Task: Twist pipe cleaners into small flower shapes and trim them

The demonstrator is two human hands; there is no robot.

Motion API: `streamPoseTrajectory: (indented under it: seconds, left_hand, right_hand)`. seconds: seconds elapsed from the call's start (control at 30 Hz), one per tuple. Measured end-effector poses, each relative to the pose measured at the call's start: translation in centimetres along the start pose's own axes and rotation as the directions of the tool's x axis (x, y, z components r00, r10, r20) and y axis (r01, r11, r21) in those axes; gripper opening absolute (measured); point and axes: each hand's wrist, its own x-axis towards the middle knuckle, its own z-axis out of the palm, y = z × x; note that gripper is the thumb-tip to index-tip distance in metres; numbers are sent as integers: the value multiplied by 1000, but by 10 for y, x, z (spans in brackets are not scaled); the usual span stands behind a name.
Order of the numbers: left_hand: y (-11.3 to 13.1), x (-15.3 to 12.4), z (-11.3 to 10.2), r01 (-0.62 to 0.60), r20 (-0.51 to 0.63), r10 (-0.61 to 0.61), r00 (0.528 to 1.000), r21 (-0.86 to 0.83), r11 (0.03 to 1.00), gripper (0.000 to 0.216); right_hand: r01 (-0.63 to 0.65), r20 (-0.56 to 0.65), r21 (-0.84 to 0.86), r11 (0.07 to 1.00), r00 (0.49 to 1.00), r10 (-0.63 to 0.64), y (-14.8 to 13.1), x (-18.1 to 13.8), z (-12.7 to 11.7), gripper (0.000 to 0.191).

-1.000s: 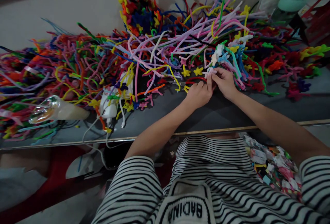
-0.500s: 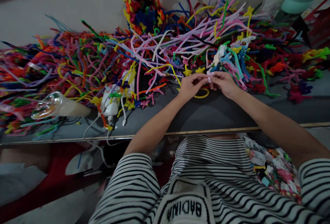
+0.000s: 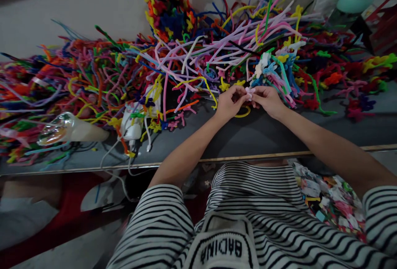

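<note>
My left hand (image 3: 228,103) and my right hand (image 3: 268,100) meet over the dark table (image 3: 248,136), fingertips pinched on a small pale pink pipe-cleaner piece (image 3: 249,91) held between them. A yellow loop of pipe cleaner (image 3: 242,113) lies on the table just under the hands. Right behind them a bundle of white, blue and pink pipe-cleaner flowers (image 3: 268,68) lies on the heap.
A big heap of coloured pipe cleaners (image 3: 130,70) covers the back of the table. A white glue gun with cable (image 3: 132,124) and a clear plastic bag (image 3: 62,130) lie at the left. Coloured scraps (image 3: 328,198) sit below the table edge at right.
My left hand has lifted from the table near the red-handled tool and closed with the right hand on the pink piece. The hands have risen slightly.
</note>
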Motion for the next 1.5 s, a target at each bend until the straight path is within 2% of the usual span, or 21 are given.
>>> streamPoseTrajectory:
  seconds: [0.13,0.37,0.47,0.53,0.67,0.77,0.83,0.9,1.03,1.13,1.27,1.33,1.43,1.5]
  left_hand:
    - [-6,4,-4,6,35,-4,999,-34,999,50]
    - [-5,12,-14,-95,111,102,989,-72,993,51]
    - [-2,9,-17,-137,143,136,980,2,991,56]
    - [0,7,-20,-226,175,205,963,105,968,57]
    - [2,3,-25,-462,326,357,875,346,817,53]
    - [2,2,-26,-578,444,390,807,456,676,53]
    - [1,3,-26,-622,473,411,779,501,602,52]
    - [-2,3,-26,-638,454,448,770,531,558,48]
    - [-6,4,-24,-598,377,466,801,555,579,36]
    - [-5,3,-23,-554,355,426,833,529,643,35]
    - [1,1,-19,-482,281,393,875,447,754,34]
    - [4,1,-17,-401,188,354,916,384,832,36]
    - [7,3,-17,-226,43,222,974,270,936,42]
    - [8,6,-18,-136,18,135,991,193,972,44]
  right_hand:
    - [11,-30,-34,999,999,-12,1,3,0,51]
    - [51,-28,-135,990,998,-55,1,5,-3,51]
    - [52,-40,-178,983,997,-60,4,6,-6,50]
    - [36,-47,-202,979,998,-46,6,6,-7,48]
    - [0,-75,-213,977,997,-17,6,6,-7,45]
    - [1,-78,-206,979,997,-17,5,4,-5,43]
    - [-2,-75,-191,981,997,-13,4,4,-4,42]
    - [-26,-66,-143,989,998,16,3,4,-3,42]
    - [-75,-30,-22,997,997,75,2,5,-3,45]
    - [-67,-14,-11,998,998,67,2,6,-4,45]
    - [-38,-62,-34,999,997,35,2,5,-3,46]
    - [-22,-85,-54,998,996,17,2,5,-1,46]
    - [9,-95,-95,995,995,-18,1,4,0,45]
    - [24,-102,-110,994,994,-35,1,3,1,45]
